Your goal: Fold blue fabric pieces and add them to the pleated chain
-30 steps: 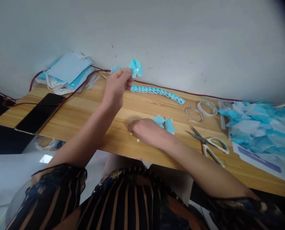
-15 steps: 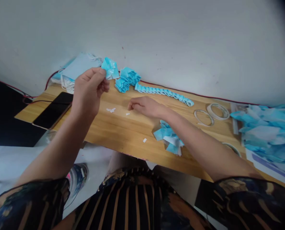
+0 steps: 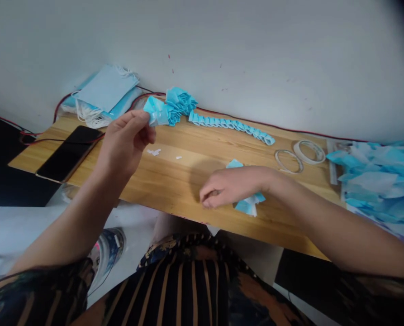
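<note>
My left hand (image 3: pixel 129 136) pinches a folded light-blue piece (image 3: pixel 156 111) of mask-like material between thumb and fingers, with a shiny patch on it. My right hand (image 3: pixel 224 188) is low over the front of the table, its fingertips pinched together near the wooden surface. Whatever may be between them is hidden. Under and behind that hand lie several loose folded blue pieces (image 3: pixel 247 206), partly covered. A few small white strips (image 3: pixel 154 152) lie on the wood between my hands. Behind the held piece sit blue pleated rosettes (image 3: pixel 181 102).
A chain of blue folds (image 3: pixel 232 124) runs along the back of the wooden table (image 3: pixel 168 181). Rolls of white tape (image 3: pixel 309 151) lie to the right, near a heap of blue pieces (image 3: pixel 381 181). At left are face masks (image 3: pixel 106 88), a phone (image 3: pixel 68 154) and a red-black cable (image 3: pixel 57 108).
My right hand has moved from the small strips toward me and rightward, to where a single white strip lay, which no longer shows. My left hand has lowered slightly with the blue piece.
</note>
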Demonstrator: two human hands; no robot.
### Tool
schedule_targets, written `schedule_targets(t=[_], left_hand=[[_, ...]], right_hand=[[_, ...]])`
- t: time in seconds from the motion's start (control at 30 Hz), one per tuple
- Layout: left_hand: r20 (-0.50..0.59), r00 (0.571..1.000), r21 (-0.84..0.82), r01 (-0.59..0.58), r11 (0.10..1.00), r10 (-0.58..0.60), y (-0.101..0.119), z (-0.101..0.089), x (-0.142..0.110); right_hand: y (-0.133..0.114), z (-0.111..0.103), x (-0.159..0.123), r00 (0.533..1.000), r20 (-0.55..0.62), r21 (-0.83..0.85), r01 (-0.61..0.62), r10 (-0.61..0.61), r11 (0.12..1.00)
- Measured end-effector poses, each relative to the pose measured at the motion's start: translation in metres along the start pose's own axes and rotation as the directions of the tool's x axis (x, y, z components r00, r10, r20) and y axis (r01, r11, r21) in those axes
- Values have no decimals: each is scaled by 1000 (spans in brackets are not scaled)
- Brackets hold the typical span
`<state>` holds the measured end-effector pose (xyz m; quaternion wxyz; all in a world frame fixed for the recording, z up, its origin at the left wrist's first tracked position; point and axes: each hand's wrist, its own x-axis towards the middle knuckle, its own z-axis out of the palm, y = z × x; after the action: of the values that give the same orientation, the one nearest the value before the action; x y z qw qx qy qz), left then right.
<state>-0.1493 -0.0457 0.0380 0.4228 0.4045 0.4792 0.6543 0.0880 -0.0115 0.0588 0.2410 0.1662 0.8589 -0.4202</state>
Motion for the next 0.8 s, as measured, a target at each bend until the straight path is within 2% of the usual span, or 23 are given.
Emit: schedule_targets(t=[0.07, 0.13, 0.17, 0.23, 0.3, 0.37, 0.43, 0.47, 0.53, 0.57, 0.6, 0.63, 0.7, 0.8], left_hand=[[-3, 1000, 0, -7, 1000, 7, -1, -4, -2], [-17, 1000, 14, -12, 1000, 12, 1, -4, -5], [-25, 1000, 32, -10, 999, 11, 3, -5, -6], [-39, 999, 84, 0, 996, 4, 8, -6, -7], [-44, 999, 113, 8, 994, -3, 11, -8, -7], [-41, 999, 79, 8, 997, -5, 11, -12, -5], [-41, 999, 26, 7, 1000, -6, 8, -14, -2], [-42, 999, 13, 13, 1000, -13, 6, -14, 0], [-28, 999, 14, 43, 999, -42, 1, -12, 5], [-15, 998, 20, 61, 998, -60, -2, -9, 7], [2, 997, 25, 78, 997, -78, -4, -7, 9], [18, 996, 26, 88, 996, -88, -6, -4, 11], [43, 994, 31, 100, 995, -101, -10, -1, 15], [75, 990, 78, 115, 990, -120, -18, 1, 20]], right_hand=[[0, -7, 21, 997, 20, -81, -67, 69, 994], [1, -24, 48, 993, -23, -6, -114, 114, 993], [3, -34, 61, 991, -95, 19, -90, 91, 996], [7, -54, 78, 956, -288, 59, 70, -51, 996], [13, -66, 84, 917, -390, 77, 130, -91, 988], [19, -63, 81, 890, -455, 4, 37, -31, 999], [23, -48, 76, 845, -534, -111, -87, 14, 990], [23, -38, 73, 839, -543, -161, -83, -18, 983], [23, -19, 69, 855, -474, -236, 107, -211, 966], [23, -14, 66, 846, -441, -267, 195, -300, 944], [26, -13, 61, 827, -452, -291, 219, -335, 931], [31, -16, 55, 807, -496, -299, 186, -319, 936], [49, -31, 38, 760, -621, -257, 32, -190, 966], [85, -64, 15, 654, -756, -148, -185, 10, 971]])
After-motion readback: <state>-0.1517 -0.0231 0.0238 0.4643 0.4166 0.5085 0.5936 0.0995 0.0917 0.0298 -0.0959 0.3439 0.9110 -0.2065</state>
